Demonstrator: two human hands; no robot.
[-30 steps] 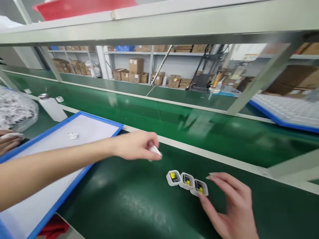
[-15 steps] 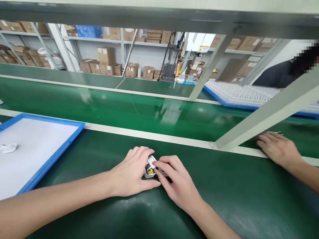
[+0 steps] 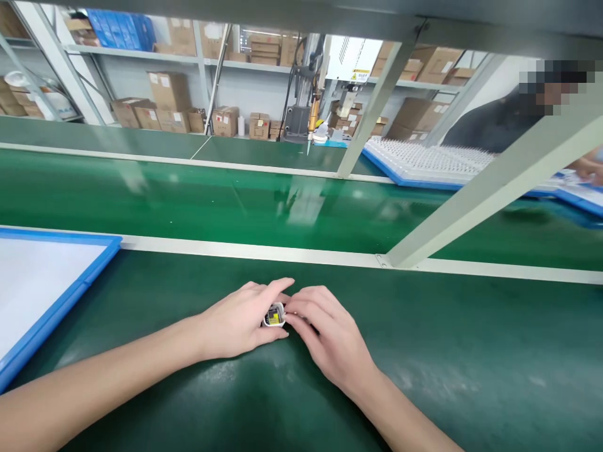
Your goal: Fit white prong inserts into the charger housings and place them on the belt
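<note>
Drawn closer together than a moment ago, the left hand and right hand nearly meet, fingers curled snugly around a small white plastic case on the green bench mat; it looks light, stiff and slick, best held by its edges.

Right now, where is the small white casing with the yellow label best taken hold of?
Probably by the side edges of the white casing, from above: its yellow label faces up, and the left hand and right hand flank it, leaving only the top open.
</note>
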